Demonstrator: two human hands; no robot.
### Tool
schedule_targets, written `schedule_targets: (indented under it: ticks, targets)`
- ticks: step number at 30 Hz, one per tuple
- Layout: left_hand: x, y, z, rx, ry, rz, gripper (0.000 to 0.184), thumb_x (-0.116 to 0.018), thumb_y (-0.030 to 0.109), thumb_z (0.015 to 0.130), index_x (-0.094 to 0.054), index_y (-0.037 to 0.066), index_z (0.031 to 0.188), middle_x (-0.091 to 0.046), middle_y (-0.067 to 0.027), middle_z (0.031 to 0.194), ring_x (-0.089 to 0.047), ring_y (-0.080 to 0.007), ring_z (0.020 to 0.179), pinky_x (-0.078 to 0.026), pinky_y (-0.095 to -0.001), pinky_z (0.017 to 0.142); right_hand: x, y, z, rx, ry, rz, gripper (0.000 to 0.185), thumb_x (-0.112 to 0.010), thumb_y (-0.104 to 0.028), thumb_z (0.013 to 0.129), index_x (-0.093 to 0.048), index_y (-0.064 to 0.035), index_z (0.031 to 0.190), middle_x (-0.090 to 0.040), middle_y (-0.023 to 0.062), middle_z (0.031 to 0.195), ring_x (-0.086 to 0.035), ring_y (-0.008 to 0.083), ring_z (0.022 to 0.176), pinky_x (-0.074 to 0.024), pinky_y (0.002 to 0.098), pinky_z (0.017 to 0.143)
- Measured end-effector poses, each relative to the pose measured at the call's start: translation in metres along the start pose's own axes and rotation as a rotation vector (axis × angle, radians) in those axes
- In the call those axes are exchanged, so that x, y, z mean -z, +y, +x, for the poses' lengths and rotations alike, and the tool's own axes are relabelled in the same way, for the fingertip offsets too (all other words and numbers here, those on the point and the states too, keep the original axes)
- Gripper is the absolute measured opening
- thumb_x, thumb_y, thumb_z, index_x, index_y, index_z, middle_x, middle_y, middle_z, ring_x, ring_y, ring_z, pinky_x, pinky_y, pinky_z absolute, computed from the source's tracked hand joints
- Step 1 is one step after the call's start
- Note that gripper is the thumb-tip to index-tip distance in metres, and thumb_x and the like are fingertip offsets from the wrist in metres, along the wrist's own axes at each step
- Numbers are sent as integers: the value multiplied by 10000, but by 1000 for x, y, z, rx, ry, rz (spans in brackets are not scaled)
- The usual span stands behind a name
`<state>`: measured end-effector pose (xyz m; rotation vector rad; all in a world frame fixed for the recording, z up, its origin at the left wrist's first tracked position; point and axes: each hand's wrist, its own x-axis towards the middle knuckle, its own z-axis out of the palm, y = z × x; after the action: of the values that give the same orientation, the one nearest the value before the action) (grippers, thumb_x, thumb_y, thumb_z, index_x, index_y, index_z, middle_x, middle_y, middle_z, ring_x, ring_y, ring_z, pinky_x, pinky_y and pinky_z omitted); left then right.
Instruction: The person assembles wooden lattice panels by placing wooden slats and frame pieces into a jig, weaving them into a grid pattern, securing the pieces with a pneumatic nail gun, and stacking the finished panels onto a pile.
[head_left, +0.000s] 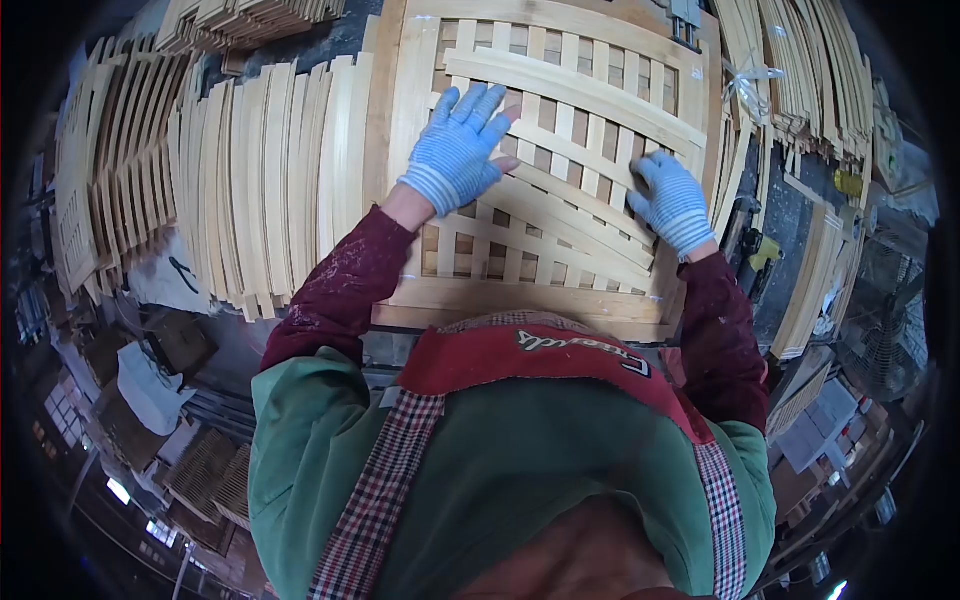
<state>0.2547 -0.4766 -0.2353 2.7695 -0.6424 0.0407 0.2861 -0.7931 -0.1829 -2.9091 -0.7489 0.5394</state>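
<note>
My left hand (458, 148), in a blue-and-white striped glove with bare fingertips, lies spread over the left part of a pale wooden lattice. Its thumb and index tip rest near the ends of loose wooden slats (585, 208) that slant across the lattice. My right hand (674, 203), gloved alike, is at the lattice's right side with fingers bent and a gap between thumb and fingers. Nothing shows in that gap. The lattice lies within a wooden frame (408, 110). Another loose slat (580, 92) crosses its upper part. Contact under both hands is partly hidden.
Rows of wooden slats (265, 185) stand at the left, beside further lattice pieces (125, 165). More slats (815, 65) are stacked at the upper right. A yellowish tool (765, 253) lies right of the frame. A fan (880, 340) is at the far right.
</note>
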Motion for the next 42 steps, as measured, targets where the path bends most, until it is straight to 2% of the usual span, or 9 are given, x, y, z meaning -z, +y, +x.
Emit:
schedule_targets:
  ticks: [5, 13, 17, 21, 27, 31, 33, 37, 42]
  targets:
    - [7, 7, 6, -11, -28, -64, 665, -593, 480, 861, -423, 125, 1398, -376, -179, 1466, -329, -361, 1369, -200, -524, 1134, -8, -4, -18, -16, 114, 114, 335, -692, -227, 756, -618, -78, 1047, -583, 127, 989, -580, 330, 944, -495, 421, 788]
    - [12, 20, 0, -42, -33, -114, 705, -652, 468, 814, -437, 100, 1375, -404, -188, 1428, -337, -372, 1340, -216, -524, 1116, 2, 8, -22, 8, -78, 523, 320, -722, -208, 767, -623, -57, 1031, -598, 144, 920, -600, 329, 860, -486, 404, 766]
    - [13, 33, -19, -20, -92, -109, 743, -702, 415, 780, -424, 80, 1382, -398, -179, 1434, -341, -369, 1338, -220, -523, 1115, 14, -4, 8, 43, 445, 115, 297, -643, -174, 827, -594, -56, 1096, -594, 147, 992, -570, 337, 932, -470, 407, 800]
    - [12, 32, -25, -11, -128, -57, 755, -707, 413, 776, -418, 73, 1386, -389, -173, 1444, -337, -373, 1342, -218, -527, 1116, -8, -1, 45, 121, 591, -94, 317, -601, -108, 804, -585, -30, 1110, -590, 152, 1047, -568, 327, 982, -448, 432, 853]
    - [14, 35, -27, 10, -111, -100, 742, -717, 395, 768, -429, 75, 1372, -376, -206, 1443, -332, -398, 1344, -220, -538, 1113, -5, 2, 40, 175, 396, -268, 341, -520, -96, 827, -567, -64, 1163, -585, 99, 947, -573, 271, 897, -446, 388, 811]
    - [24, 34, -16, -34, 128, -216, 708, -728, 367, 762, -455, 71, 1345, -390, -230, 1423, -349, -412, 1328, -241, -544, 1097, -12, 2, 22, 248, 312, 153, 454, -534, -36, 823, -540, -113, 1270, -579, 138, 904, -572, 330, 872, -481, 426, 757]
    - [23, 30, -5, -23, 107, -154, 669, -676, 407, 800, -468, 74, 1341, -400, -220, 1420, -359, -413, 1320, -251, -543, 1087, -10, -8, 10, 231, 191, 204, 397, -536, -25, 821, -573, -94, 1210, -582, 149, 896, -576, 340, 857, -484, 425, 754]
    - [6, 22, 13, -4, 97, -53, 658, -614, 464, 837, -466, 82, 1351, -401, -207, 1426, -356, -400, 1326, -245, -541, 1089, 6, -9, 18, 302, 418, 129, 276, -565, -42, 827, -613, -66, 1098, -600, 154, 940, -584, 354, 852, -490, 431, 754]
    - [-1, 18, 12, 19, 75, -43, 669, -636, 474, 816, -485, 79, 1334, -430, -168, 1417, -368, -387, 1319, -253, -541, 1083, 1, 5, 54, 136, 507, -14, 352, -586, -54, 820, -564, -21, 1170, -586, 170, 1068, -549, 363, 987, -446, 441, 880]
